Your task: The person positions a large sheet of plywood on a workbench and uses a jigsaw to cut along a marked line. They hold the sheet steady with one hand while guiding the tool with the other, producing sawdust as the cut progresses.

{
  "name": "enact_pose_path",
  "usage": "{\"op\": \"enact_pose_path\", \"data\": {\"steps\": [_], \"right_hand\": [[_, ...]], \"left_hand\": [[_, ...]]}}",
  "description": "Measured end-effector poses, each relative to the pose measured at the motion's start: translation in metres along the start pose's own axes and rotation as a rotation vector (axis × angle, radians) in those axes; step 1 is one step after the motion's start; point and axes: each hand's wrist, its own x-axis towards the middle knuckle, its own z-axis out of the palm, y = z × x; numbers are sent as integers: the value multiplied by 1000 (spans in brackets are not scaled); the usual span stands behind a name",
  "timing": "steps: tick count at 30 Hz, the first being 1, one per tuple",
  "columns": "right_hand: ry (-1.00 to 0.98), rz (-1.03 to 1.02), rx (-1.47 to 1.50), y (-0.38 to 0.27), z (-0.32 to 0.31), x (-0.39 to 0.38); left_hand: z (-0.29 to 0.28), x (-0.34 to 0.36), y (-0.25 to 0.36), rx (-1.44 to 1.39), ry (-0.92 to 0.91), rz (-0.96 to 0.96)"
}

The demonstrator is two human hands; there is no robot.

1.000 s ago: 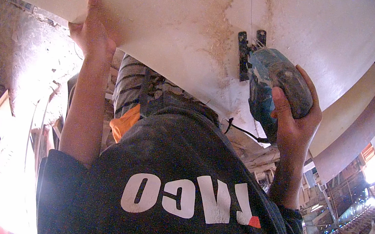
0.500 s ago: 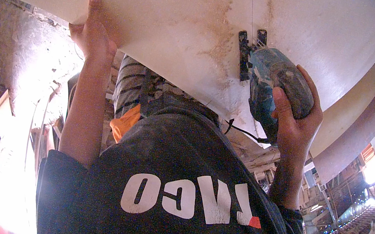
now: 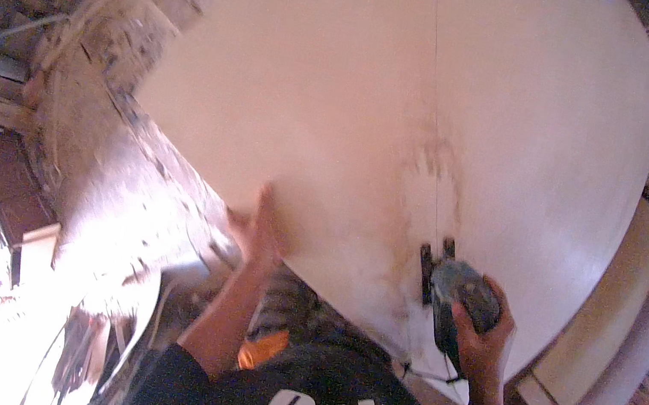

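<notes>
A large pale sheet of board [image 3: 299,103] spreads out in front of me, with a thin dark line running along it away from me. Near the sheet's close edge, a dusty blue-green jigsaw [image 3: 457,288] rests its black base plate on the surface, at the near end of the line. My right hand [image 3: 491,343] is wrapped round its body, thumb on the near side. The blade is hidden. My left hand [image 3: 256,236] grips the sheet's near left edge, thumb on top and the other fingers mostly hidden beneath.
Brown sawdust [image 3: 428,156] lies along the line beyond the jigsaw. A black cord [image 3: 428,375] trails behind the tool near my body. More long boards [image 3: 600,312] lean at the right. A dark brown wooden piece [image 3: 15,183] and scraps clutter the dusty ground at left.
My view has tilted farther ahead, so more of the sheet and ground show and both hands sit lower in the picture. Both hands keep their holds.
</notes>
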Motion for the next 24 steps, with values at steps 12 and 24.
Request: {"op": "enact_pose_path", "data": {"steps": [12, 24], "right_hand": [[69, -154, 28, 5, -12, -12], [18, -213, 4, 23, -14, -4]], "left_hand": [[48, -22, 149, 118, 61, -156], [67, 27, 141, -10, -187, 47]]}}
